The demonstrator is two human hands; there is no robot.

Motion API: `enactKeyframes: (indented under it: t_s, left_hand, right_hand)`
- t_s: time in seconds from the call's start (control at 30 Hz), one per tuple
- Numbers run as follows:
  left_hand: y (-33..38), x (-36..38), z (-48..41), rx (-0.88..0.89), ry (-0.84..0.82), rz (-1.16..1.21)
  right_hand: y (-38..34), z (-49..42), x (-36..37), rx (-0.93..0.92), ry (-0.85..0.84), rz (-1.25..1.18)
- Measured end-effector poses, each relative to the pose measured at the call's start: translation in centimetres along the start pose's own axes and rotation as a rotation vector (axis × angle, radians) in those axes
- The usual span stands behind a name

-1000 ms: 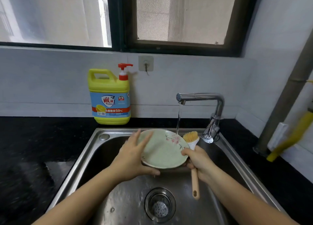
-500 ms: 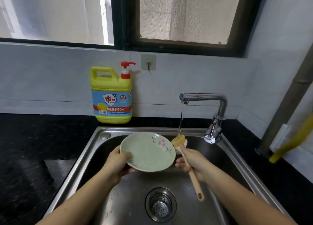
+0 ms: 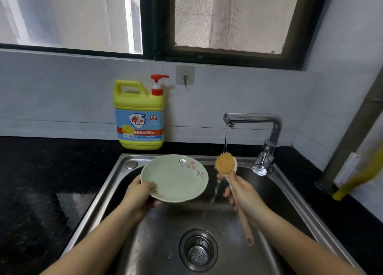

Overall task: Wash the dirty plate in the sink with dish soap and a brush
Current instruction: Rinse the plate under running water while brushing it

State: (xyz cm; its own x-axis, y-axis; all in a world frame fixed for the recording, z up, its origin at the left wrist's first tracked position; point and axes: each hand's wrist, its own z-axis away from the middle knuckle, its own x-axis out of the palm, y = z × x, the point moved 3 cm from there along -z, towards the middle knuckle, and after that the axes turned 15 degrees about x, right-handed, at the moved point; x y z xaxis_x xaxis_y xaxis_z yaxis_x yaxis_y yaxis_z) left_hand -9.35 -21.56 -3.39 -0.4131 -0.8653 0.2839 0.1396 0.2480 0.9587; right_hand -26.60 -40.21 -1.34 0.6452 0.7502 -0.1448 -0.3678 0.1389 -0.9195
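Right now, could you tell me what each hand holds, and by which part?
Left hand: the plate, by its left rim. Right hand: the brush, by its handle.

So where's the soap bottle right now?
In the head view, the yellow soap bottle stands on the black counter behind the back left corner of the sink, against the wall, left of the tap.

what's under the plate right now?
The left hand grips the plate, thumb on top, fingers beneath, one tip showing. Lower down, sink floor. Most fingers and the basin directly below are covered.
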Motion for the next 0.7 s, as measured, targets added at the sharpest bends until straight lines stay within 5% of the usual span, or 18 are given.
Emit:
enactKeyframes:
  t_s: [0.17,0.4,0.7]
  left_hand:
    - [-0.5,1.4,0.3,-0.014,-0.057,-0.042]
    - [-1.1,3.9,1.6,-0.028,-0.144,-0.104]
    - [-1.6,4.8,2.4,-0.067,-0.217,-0.111]
  right_hand:
    - [-1.0,1.7,-2.4,-0.292,0.263,0.314]
    - [-5.0,2.4,-5.2,-0.4,0.584,0.612]
    - [-6.7,0.1,-8.2,-0.445,0.685,0.665]
